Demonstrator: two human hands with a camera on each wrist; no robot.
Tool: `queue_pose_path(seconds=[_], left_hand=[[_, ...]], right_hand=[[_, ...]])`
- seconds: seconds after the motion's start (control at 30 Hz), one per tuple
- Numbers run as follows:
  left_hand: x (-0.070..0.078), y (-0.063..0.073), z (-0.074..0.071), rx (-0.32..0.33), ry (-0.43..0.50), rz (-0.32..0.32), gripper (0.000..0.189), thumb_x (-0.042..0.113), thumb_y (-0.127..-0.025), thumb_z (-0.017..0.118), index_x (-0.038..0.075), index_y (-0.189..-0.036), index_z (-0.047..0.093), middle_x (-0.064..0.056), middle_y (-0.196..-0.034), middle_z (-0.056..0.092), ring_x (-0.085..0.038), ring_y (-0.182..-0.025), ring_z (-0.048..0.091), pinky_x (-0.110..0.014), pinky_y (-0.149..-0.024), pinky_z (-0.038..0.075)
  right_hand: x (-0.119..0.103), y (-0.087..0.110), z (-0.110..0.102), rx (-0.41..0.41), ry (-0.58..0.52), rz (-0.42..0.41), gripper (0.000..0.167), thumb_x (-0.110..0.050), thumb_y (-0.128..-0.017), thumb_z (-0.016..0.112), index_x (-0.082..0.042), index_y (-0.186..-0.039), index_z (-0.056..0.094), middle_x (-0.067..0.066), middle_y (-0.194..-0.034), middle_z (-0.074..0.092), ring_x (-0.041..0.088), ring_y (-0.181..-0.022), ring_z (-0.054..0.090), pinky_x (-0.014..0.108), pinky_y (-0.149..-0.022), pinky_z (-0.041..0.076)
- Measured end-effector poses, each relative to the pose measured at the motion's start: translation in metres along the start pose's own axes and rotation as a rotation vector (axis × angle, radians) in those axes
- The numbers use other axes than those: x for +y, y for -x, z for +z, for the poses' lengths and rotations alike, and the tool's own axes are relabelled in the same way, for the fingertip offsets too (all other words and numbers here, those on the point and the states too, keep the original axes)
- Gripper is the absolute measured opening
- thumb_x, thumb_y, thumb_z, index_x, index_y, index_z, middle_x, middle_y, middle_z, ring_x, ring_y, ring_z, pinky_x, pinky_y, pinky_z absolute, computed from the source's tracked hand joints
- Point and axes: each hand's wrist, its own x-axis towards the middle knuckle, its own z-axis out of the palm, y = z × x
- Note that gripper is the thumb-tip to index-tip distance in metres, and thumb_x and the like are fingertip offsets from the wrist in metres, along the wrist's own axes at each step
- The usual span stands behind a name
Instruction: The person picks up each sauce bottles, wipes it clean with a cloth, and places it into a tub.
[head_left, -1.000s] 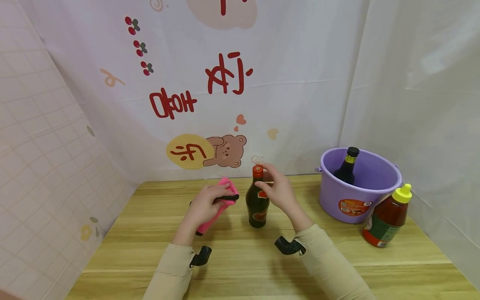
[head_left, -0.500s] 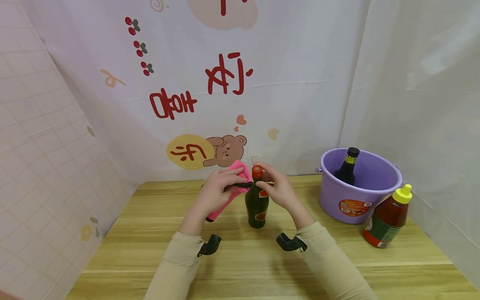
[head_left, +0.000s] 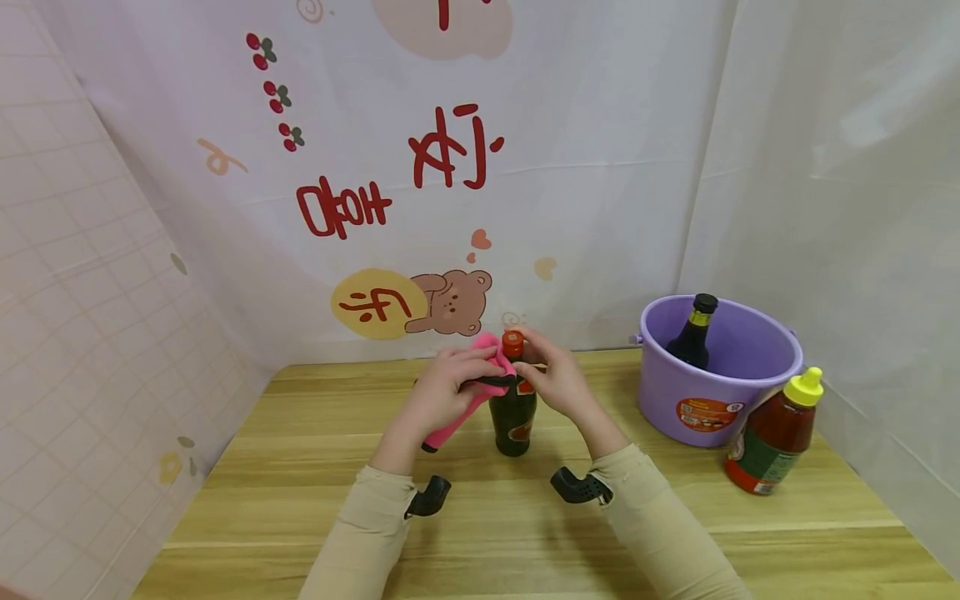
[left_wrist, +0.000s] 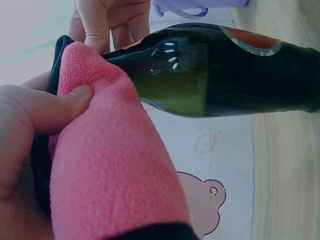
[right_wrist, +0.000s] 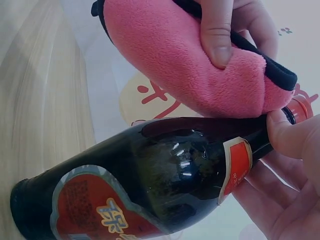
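A dark glass bottle (head_left: 513, 421) with a red cap (head_left: 513, 342) stands upright on the wooden table. My right hand (head_left: 558, 379) grips its neck from the right, thumb in front, as the right wrist view shows. My left hand (head_left: 442, 390) pinches a folded pink cloth (left_wrist: 115, 165) with black edging, thumb on top. The cloth (right_wrist: 200, 65) lies against the bottle's neck and shoulder on the left side. Red labels (right_wrist: 95, 200) show on the bottle's body and neck. Part of the neck is hidden behind the cloth and fingers.
To the right stands a purple bucket (head_left: 656, 392) with another dark bottle (head_left: 692, 342) inside. A red sauce bottle with a yellow cap (head_left: 804, 387) is beside it, near the table's right side. A white printed curtain (head_left: 600, 208) hangs behind the table (head_left: 300, 467).
My left hand has carried the pink cloth rightward from beside the bottle to its neck, first rising, then dipping slightly. The right hand has kept its hold on the neck.
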Motion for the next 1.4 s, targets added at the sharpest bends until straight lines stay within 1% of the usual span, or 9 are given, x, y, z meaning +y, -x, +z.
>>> queue_pose_path(seconds=[0.13, 0.23, 0.33, 0.53, 0.7, 0.87, 1.03, 1.27, 1.4], left_hand=[[-0.001, 0.002, 0.002, -0.03, 0.002, -0.017, 0.026, 0.002, -0.09, 0.07, 0.017, -0.11, 0.076, -0.005, -0.136, 0.06, -0.032, -0.125, 0.052, -0.047, -0.103, 0.041], [-0.001, 0.004, 0.003, -0.049, -0.004, -0.03, 0.027, 0.001, -0.09, 0.07, 0.018, -0.11, 0.076, -0.004, -0.138, 0.059, -0.031, -0.124, 0.053, -0.047, -0.101, 0.042], [-0.002, 0.006, 0.005, -0.059, -0.012, -0.029, 0.025, 0.003, -0.091, 0.07, 0.017, -0.11, 0.076, -0.004, -0.138, 0.059, -0.032, -0.123, 0.053, -0.047, -0.099, 0.044], [-0.001, 0.013, 0.009, -0.07, -0.031, -0.034, 0.022, 0.006, -0.09, 0.072, 0.017, -0.109, 0.076, -0.006, -0.136, 0.06, -0.033, -0.122, 0.054, -0.048, -0.101, 0.042], [-0.002, 0.017, 0.012, -0.073, -0.04, -0.037, 0.023, 0.005, -0.089, 0.072, 0.018, -0.107, 0.076, -0.004, -0.135, 0.062, -0.031, -0.121, 0.055, -0.048, -0.1, 0.043], [-0.004, 0.023, 0.015, -0.069, -0.05, -0.034, 0.021, 0.006, -0.088, 0.074, 0.018, -0.106, 0.076, -0.004, -0.133, 0.063, -0.03, -0.121, 0.057, -0.047, -0.098, 0.045], [-0.004, 0.029, 0.017, -0.065, -0.054, -0.041, 0.02, 0.009, -0.088, 0.075, 0.018, -0.106, 0.076, -0.004, -0.133, 0.063, -0.033, -0.117, 0.057, -0.048, -0.096, 0.047], [-0.008, 0.037, 0.021, -0.076, -0.06, -0.04, 0.02, 0.009, -0.087, 0.076, 0.019, -0.105, 0.076, -0.004, -0.132, 0.063, -0.033, -0.118, 0.058, -0.049, -0.096, 0.047], [-0.012, 0.041, 0.025, -0.071, -0.067, -0.017, 0.021, 0.008, -0.086, 0.076, 0.018, -0.104, 0.076, -0.004, -0.131, 0.064, -0.029, -0.118, 0.059, -0.047, -0.096, 0.047]], right_hand=[[0.0, 0.0, 0.0, 0.001, 0.007, -0.005, 0.054, -0.003, -0.093, 0.068, -0.013, -0.144, 0.052, 0.018, -0.106, 0.07, 0.035, -0.097, 0.069, 0.035, -0.066, 0.059], [0.0, 0.0, 0.0, 0.004, 0.011, -0.004, 0.054, -0.004, -0.093, 0.068, -0.012, -0.143, 0.052, 0.018, -0.105, 0.07, 0.035, -0.097, 0.069, 0.036, -0.066, 0.059], [0.0, 0.001, 0.0, 0.004, 0.004, 0.001, 0.053, -0.005, -0.093, 0.068, -0.01, -0.143, 0.052, 0.018, -0.104, 0.07, 0.035, -0.097, 0.069, 0.037, -0.067, 0.059], [0.001, 0.002, 0.0, 0.002, -0.004, 0.025, 0.053, -0.007, -0.093, 0.068, -0.009, -0.144, 0.051, 0.017, -0.107, 0.07, 0.034, -0.098, 0.069, 0.037, -0.066, 0.059], [0.001, 0.002, 0.001, 0.009, -0.009, 0.033, 0.054, -0.006, -0.093, 0.068, -0.009, -0.144, 0.051, 0.019, -0.107, 0.069, 0.036, -0.098, 0.069, 0.038, -0.067, 0.059], [0.001, 0.002, 0.001, 0.007, -0.019, 0.04, 0.054, -0.005, -0.093, 0.068, -0.008, -0.144, 0.05, 0.018, -0.107, 0.069, 0.036, -0.1, 0.068, 0.036, -0.067, 0.059], [0.001, 0.002, 0.001, 0.003, -0.022, 0.053, 0.054, -0.006, -0.094, 0.067, -0.01, -0.145, 0.05, 0.017, -0.107, 0.068, 0.035, -0.101, 0.068, 0.036, -0.069, 0.059], [0.0, 0.003, 0.002, 0.009, -0.021, 0.059, 0.055, -0.006, -0.094, 0.068, -0.011, -0.145, 0.05, 0.018, -0.109, 0.069, 0.036, -0.102, 0.068, 0.038, -0.069, 0.06], [0.001, 0.003, 0.002, 0.009, -0.032, 0.058, 0.055, -0.007, -0.094, 0.068, -0.014, -0.145, 0.051, 0.017, -0.11, 0.068, 0.035, -0.102, 0.068, 0.037, -0.069, 0.06]])
